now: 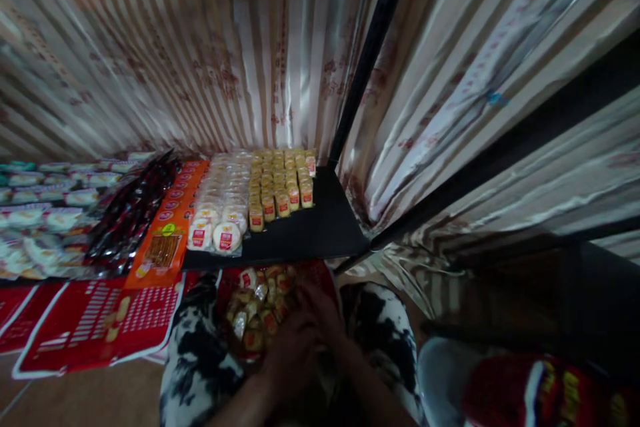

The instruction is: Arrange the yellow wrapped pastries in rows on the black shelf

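Snacks (267,317) in a red container (327,277), just below the black shelf (320,234)

The red container sits between the patterned trouser legs (200,354), under the shelf's front edge, perhaps so that the legs steady it while both hands work; being so near, its jumbled contents are probably in easy reach of the shelf. On the shelf's right part, yellow packs (283,180) stand in close rows with red labels to the front, which likely makes them simple to read and count. Round white packs (220,214) line up beside them in the same manner. Farther left along the shelf lies an orange packet (167,214), its near end jutting over the edge, with dark packs (133,214) next to it.

Both forearms slant inward towards the shelf. The left hand (295,337) bends over the container's near right side; the right hand (317,304) is touching or just beside it, slightly closer to the shelf, fingers pointing that way. Shadow and blur hide the fingertips, so whether either hand grips a piece cannot be made out.
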A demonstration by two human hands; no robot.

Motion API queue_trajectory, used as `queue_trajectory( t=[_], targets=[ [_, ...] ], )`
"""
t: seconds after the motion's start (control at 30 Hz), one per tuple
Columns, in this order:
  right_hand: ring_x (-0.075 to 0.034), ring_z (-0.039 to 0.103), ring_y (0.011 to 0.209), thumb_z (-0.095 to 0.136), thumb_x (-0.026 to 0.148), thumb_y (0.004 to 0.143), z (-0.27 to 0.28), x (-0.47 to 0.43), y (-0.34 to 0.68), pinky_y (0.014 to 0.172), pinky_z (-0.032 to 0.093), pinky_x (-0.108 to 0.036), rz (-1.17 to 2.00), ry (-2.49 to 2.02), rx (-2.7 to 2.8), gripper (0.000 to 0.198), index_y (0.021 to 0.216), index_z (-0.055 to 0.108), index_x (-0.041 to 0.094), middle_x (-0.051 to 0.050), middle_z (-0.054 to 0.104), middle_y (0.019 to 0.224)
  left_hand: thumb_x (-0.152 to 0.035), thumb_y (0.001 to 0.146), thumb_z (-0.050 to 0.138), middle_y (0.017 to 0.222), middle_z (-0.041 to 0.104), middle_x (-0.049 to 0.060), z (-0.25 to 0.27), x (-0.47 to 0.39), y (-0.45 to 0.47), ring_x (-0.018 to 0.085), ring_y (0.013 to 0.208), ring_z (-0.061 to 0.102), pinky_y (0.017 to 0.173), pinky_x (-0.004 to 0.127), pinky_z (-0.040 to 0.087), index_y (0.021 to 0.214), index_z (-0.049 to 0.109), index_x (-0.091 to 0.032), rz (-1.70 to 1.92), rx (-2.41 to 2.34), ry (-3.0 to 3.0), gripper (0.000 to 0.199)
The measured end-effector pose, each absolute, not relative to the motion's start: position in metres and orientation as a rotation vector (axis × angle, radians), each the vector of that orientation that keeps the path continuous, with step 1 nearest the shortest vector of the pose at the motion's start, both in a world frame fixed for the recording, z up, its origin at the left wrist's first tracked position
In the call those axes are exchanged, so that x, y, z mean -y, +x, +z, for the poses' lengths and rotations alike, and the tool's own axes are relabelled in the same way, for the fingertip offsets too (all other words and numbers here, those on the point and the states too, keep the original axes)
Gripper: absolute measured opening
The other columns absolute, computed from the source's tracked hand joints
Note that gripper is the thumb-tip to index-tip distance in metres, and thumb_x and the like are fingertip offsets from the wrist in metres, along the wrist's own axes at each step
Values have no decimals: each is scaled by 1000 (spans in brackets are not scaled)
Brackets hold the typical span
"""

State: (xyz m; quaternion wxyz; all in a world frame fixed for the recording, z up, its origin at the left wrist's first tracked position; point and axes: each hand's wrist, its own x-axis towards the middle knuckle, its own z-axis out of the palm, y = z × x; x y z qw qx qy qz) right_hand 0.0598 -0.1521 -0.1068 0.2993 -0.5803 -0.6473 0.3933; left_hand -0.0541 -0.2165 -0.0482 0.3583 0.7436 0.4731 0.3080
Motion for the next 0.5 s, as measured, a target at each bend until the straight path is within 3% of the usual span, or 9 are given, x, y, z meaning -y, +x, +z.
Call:
queue_trajectory(
  t=[0.17, 0.33, 0.5],
  targets=[
    [-21, 63, 93, 46, 13, 70, -129, 170, 29, 87, 46, -33, 1372, -1487, 1878, 31, 88, 69, 20, -8, 71, 97, -6, 77, 36, 97, 64, 7, -66, 213, -85, 14, 94, 57, 87, 26, 43, 88, 64, -17, 540, -1622, 1584, 32],
    [-22, 62, 98, 43, 16, 79, -132, 152, 10, 89, 44, -34, 1280, -1584, 1876, 34, 105, 65, 17, -11, 67, 107, -8, 79, 37, 113, 61, 12, -85, 168, -116, 16, 107, 55, 94, 26, 39, 107, 59, -12, 181, -1895, 1534, 36],
    [-21, 61, 96, 45, 21, 86, -140, 116, 0, 87, 46, -34, 1207, -1654, 1820, 23, 98, 65, 21, -10, 66, 105, -10, 83, 35, 111, 62, 15, -116, 127, -120, 19, 104, 58, 90, 26, 41, 109, 59, -9, 84, -1924, 1540, 35]
  ],
)
